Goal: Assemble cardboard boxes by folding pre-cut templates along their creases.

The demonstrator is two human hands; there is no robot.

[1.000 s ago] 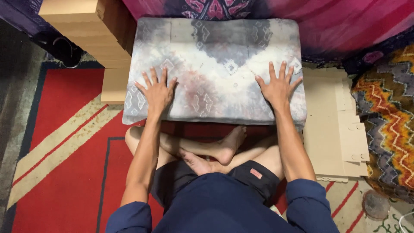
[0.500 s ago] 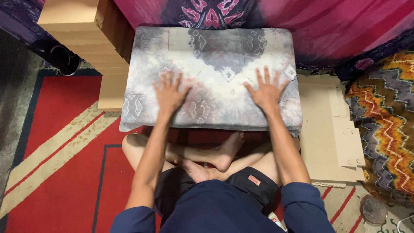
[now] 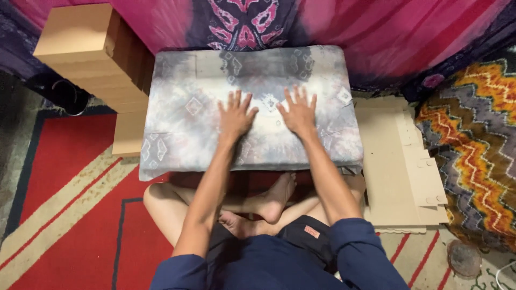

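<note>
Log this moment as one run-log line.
left hand: flat on grey patterned cloth | right hand: flat on cloth, close beside left | cardboard sheets: right of cloth

What the grey patterned cloth (image 3: pixel 188 113) covers is hidden; the round object (image 3: pixel 465 258) at lower right is perhaps a lid, too dim to tell.

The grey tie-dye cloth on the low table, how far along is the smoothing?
Done: the grey tie-dye patterned cloth lies spread across the top, edges draped. In hand: left hand and right hand press flat near its middle, fingers spread. Left: faint creases remain near the front edge.
</note>
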